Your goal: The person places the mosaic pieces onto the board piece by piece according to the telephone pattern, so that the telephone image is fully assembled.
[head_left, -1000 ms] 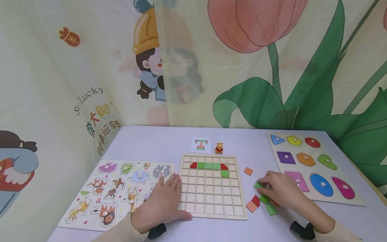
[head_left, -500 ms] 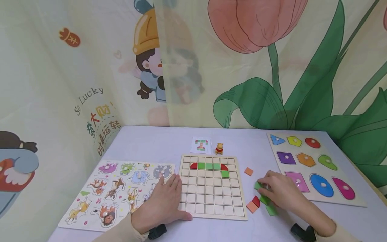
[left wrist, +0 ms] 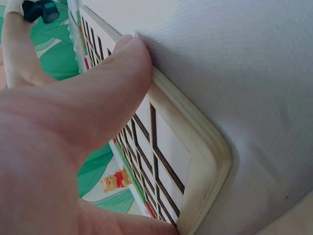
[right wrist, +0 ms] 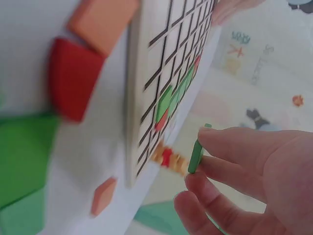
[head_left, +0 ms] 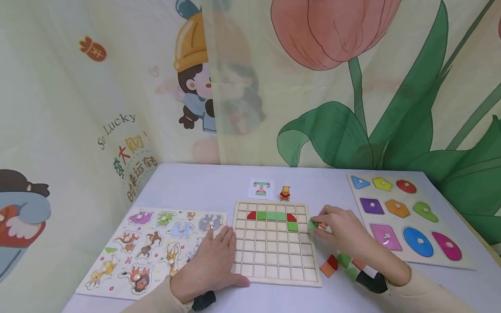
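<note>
My right hand (head_left: 344,228) pinches a thin green tile (right wrist: 195,155) between thumb and fingers, just off the right edge of a wooden grid board (head_left: 272,256). Flat on the table, my left hand (head_left: 217,261) lies along the board's left side, its thumb at the front rim. Near the board's top, a row of green square tiles (head_left: 271,215) sits between two red rounded tiles (head_left: 252,215), and one more green square (head_left: 292,226) is below the right red one. Loose by my right forearm are a red rounded tile (head_left: 332,261), an orange square (head_left: 327,270) and several green tiles (head_left: 344,260).
Behind the board stand a pattern card (head_left: 261,188) and a small bear figurine (head_left: 285,193). An animal puzzle board (head_left: 129,243) lies at left, a shape puzzle board (head_left: 391,232) at right. Beside the grid board, an orange tile (right wrist: 103,197) rests on the table.
My right hand has picked the green tile out of the loose pile and carried it up and left to the board's right edge. The left hand stays put.
</note>
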`<state>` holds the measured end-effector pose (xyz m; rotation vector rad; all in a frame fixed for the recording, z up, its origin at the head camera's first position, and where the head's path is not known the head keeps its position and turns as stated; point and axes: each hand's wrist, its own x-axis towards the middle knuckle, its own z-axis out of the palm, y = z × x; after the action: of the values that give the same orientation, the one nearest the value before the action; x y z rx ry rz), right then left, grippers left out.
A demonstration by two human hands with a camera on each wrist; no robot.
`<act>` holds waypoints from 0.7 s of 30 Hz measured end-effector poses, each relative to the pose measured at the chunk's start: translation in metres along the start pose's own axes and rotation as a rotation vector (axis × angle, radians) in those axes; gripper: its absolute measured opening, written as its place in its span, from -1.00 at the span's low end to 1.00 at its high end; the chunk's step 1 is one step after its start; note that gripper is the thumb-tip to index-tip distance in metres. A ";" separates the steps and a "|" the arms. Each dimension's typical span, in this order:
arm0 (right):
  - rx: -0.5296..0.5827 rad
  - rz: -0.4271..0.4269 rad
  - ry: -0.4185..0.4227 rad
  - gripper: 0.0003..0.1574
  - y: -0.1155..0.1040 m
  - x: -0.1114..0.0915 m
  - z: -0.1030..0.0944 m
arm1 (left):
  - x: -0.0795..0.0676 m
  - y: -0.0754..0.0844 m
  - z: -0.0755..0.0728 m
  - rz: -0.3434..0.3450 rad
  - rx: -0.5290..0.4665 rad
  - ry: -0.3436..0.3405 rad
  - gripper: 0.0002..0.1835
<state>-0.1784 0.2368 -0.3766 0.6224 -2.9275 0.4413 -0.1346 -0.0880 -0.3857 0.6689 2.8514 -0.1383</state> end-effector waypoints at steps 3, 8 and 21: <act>-0.022 -0.066 0.002 -0.61 -0.013 0.010 0.006 | -0.001 0.001 0.001 0.004 0.002 0.002 0.31; -0.036 -0.168 0.007 -0.63 -0.034 0.029 0.017 | -0.001 0.002 0.000 -0.001 0.018 0.002 0.30; 0.038 -0.362 -0.016 -0.69 -0.067 0.076 0.044 | -0.001 0.002 -0.001 -0.009 0.044 -0.003 0.30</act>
<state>-0.2219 0.1362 -0.3877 1.1369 -2.7371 0.4496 -0.1328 -0.0865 -0.3846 0.6635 2.8565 -0.2038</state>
